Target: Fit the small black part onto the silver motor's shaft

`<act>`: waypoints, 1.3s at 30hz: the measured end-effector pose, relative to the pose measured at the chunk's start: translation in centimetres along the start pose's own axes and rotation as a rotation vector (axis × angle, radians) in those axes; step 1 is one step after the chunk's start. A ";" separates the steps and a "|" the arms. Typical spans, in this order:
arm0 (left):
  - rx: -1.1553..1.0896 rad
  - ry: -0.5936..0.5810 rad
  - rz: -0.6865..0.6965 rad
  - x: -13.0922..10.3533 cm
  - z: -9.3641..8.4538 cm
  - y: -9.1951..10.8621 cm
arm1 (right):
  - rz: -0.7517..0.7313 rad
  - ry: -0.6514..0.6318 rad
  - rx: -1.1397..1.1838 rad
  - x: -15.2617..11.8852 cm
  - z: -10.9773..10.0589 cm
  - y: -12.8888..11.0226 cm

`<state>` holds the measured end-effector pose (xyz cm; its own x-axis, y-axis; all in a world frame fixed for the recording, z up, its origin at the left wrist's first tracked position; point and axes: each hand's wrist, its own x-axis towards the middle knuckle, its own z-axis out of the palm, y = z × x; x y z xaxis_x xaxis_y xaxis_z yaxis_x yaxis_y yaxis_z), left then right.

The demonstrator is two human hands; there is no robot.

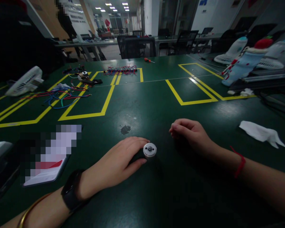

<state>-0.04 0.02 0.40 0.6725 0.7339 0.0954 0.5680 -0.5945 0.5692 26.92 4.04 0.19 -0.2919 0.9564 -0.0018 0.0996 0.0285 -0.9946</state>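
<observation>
A small round silver motor stands on the dark green table, its end with a centre shaft and small holes facing up. My left hand grips its side between thumb and fingers, the wrist wearing a black band. To the right, apart from the motor, my right hand rests low over the table with fingers curled and pressed together. Whatever may be between those fingertips is hidden.
A phone lies at left. Farther back are loose wires, a wire bundle, a small fan and an orange-handled screwdriver. A white tissue and a blue bottle are at right.
</observation>
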 end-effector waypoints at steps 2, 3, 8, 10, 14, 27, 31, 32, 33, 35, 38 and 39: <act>-0.002 0.001 -0.002 0.0 0.0 0.0 | -0.001 0.002 0.009 0.0 0.0 0.0; -0.003 0.002 -0.003 0.0 0.0 0.0 | 0.001 0.004 0.016 0.1 0.0 -0.1; -0.012 -0.001 0.002 0.0 0.0 0.0 | 0.015 0.016 0.019 0.1 0.1 -0.3; -0.010 -0.003 0.004 0.0 0.0 0.0 | 0.019 0.010 0.021 0.1 0.1 -0.3; -0.007 -0.003 0.000 0.0 0.0 0.0 | 0.033 0.015 0.015 0.0 0.1 -0.3; -0.010 0.008 0.005 -0.1 0.0 0.0 | 0.000 -0.022 -0.084 0.0 0.4 -0.3; -0.007 0.011 0.004 0.0 0.0 0.1 | -0.082 -0.153 -0.345 0.1 0.4 -0.8; -0.008 0.016 0.009 0.0 0.0 0.1 | -0.117 -0.197 -0.415 0.2 0.4 -0.9; -0.010 0.020 0.014 0.1 0.1 0.1 | -0.151 -0.241 -0.472 0.3 0.3 -0.9; -0.015 0.025 0.024 0.1 0.1 0.1 | -0.189 -0.312 -0.541 0.4 0.3 -1.2; -0.020 0.025 0.028 0.1 0.2 0.0 | -0.192 -0.344 -0.592 0.4 0.6 -1.7; -0.020 0.021 0.024 0.1 0.2 0.0 | -0.206 -0.329 -0.598 0.3 0.8 -1.9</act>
<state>0.14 0.05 0.23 0.6757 0.7262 0.1267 0.5416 -0.6057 0.5830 25.86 3.99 1.95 -0.6237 0.7797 0.0551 0.4888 0.4441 -0.7509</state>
